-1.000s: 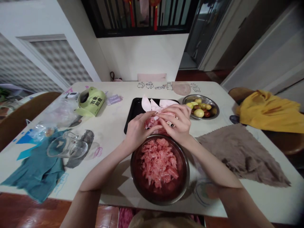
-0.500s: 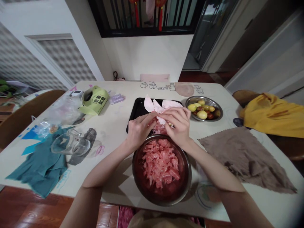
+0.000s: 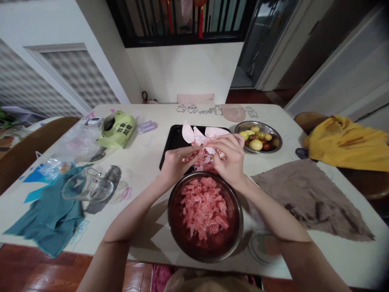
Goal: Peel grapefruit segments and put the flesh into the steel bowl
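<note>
A steel bowl (image 3: 236, 243) in front of me holds a heap of torn pink pomelo flesh (image 3: 205, 207). Over its far rim, my left hand (image 3: 176, 162) and my right hand (image 3: 229, 158) meet with bent fingers. Between them is a pomelo segment with a whitish skin (image 3: 209, 150), gripped by the fingertips of both hands; the fingers partly hide it. Beneath and behind the hands lies a black tray (image 3: 173, 140) with pale pomelo rind pieces (image 3: 188, 133) and more pink pulp and skins (image 3: 205, 164).
A metal bowl of small yellow and brown fruit (image 3: 278, 142) stands right of the tray. A brown cloth (image 3: 313, 198) lies at right. Leftward are a glass pitcher (image 3: 82, 186), a teal cloth (image 3: 57, 219), a green printed holder (image 3: 120, 129) and a plastic bag (image 3: 75, 142).
My left hand has drawn slightly left and down, away from the right, widening the gap between the fingertips. The view has shifted a little.
</note>
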The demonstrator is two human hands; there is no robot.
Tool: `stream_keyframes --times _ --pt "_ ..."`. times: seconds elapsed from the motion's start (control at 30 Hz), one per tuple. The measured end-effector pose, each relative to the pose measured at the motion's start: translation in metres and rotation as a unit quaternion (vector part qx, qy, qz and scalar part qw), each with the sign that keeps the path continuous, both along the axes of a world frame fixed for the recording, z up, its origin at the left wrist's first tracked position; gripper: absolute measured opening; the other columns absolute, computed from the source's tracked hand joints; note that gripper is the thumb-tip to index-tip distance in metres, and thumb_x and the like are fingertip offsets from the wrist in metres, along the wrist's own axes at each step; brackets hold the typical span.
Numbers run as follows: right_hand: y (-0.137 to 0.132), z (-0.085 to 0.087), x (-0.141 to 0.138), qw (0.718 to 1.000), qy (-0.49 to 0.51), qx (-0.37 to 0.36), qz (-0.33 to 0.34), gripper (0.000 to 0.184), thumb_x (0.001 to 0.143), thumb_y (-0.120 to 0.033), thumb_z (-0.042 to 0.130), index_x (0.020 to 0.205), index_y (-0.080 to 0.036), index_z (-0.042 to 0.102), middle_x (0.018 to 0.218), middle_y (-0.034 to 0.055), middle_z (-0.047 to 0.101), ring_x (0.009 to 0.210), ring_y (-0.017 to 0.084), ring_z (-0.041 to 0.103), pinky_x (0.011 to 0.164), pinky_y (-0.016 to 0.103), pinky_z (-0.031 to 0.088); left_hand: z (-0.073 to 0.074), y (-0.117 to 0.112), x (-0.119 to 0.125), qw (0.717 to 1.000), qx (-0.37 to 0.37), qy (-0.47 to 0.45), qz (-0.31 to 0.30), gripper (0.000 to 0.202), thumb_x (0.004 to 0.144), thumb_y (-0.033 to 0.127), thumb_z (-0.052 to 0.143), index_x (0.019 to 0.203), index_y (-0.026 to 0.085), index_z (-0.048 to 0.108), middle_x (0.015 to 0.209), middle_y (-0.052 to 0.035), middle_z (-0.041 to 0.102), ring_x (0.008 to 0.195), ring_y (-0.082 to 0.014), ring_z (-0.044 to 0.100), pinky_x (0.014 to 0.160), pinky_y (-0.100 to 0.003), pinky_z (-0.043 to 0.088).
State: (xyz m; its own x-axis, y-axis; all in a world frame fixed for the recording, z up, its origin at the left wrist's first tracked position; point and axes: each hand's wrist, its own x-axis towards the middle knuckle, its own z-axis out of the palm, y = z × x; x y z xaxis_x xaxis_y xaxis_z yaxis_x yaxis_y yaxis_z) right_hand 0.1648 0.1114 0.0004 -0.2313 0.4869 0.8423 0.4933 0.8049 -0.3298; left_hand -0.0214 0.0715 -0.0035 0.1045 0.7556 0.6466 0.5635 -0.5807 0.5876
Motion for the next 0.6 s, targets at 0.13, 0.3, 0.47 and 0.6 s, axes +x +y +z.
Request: stream_keyframes --times 0.13,0.3,0.47,0.6 --pt "-0.0023 0.0013 -0.0025 1.0 0.005 0.003 -0.006 0.015 0.085 -0.012 0.058 0.083 -0.024 0.066 0.082 -0.0036 0.075 0.083 0.018 0.066 0.096 0.042 0.038 0.0018 -0.0022 0.0041 0.995 -0.062 -0.078 -0.011 0.034 0.083 0.037 0.082 0.112 0.02 0.077 0.107 -0.006 0.081 0.088 -0.0194 0.079 0.077 -0.031 0.069" --pt "-0.006 0.002 -0.0056 1.0 -0.002 0.017 0.008 0.017 0.086 -0.011 0.056 0.084 -0.024 0.066 0.083 -0.0042 0.075 0.083 0.017 0.067 0.096 0.041 0.039 0.0003 -0.0028 0.0039 0.991 -0.076 -0.114 0.001 0.028 0.084 0.036 0.081 0.107 0.022 0.079 0.105 -0.0062 0.081 0.085 -0.0203 0.08 0.079 -0.035 0.07" --pt "-0.0063 0.0005 -0.0058 0.999 -0.01 0.044 -0.007 0.021 0.085 -0.008 0.052 0.086 -0.024 0.065 0.084 -0.0038 0.075 0.083 0.018 0.067 0.095 0.042 0.039 -0.0034 -0.0026 0.0051 0.992 -0.071 -0.104 0.007 0.023 0.086 0.03 0.079 0.107 0.023 0.079 0.104 -0.0049 0.082 0.082 -0.0183 0.079 0.075 -0.032 0.069" --pt "-0.0041 -0.0021 -0.0056 0.999 -0.001 0.025 -0.023 0.022 0.083 -0.008 0.051 0.084 -0.025 0.065 0.083 -0.0037 0.075 0.082 0.018 0.068 0.094 0.042 0.04 -0.0064 -0.0034 0.0089 0.987 -0.087 -0.135 -0.003 0.025 0.085 0.031 0.079 0.108 0.022 0.079 0.107 -0.0052 0.081 0.088 -0.0184 0.079 0.083 -0.034 0.069"
